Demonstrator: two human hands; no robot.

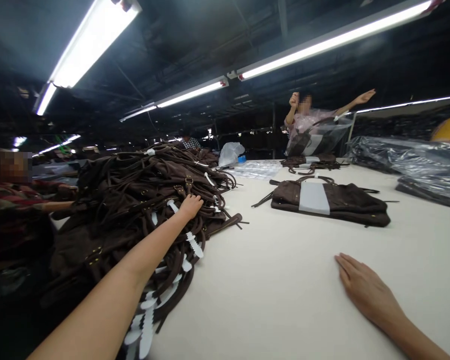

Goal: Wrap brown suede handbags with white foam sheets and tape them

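Observation:
My left hand (191, 206) reaches across to a big heap of dark brown handbags (150, 185) on the left. Its fingers are curled onto one bag by a buckled strap (188, 184), and the fingertips are partly hidden. White notched wraps (194, 245) sit around several bag handles in the heap. My right hand (363, 285) rests flat on the pale table (262, 290), fingers stretched out and holding nothing. Beyond it lies a single brown handbag (348, 200) with a light grey band (314, 198) around its middle.
Across the table a person (303, 125) raises both arms, with a bag in clear plastic before them. Plastic-wrapped bags (408, 155) lie at the far right. Clear plastic sheets (255, 170) and a blue tape roll (242, 159) lie behind. Another person (15, 195) stands left.

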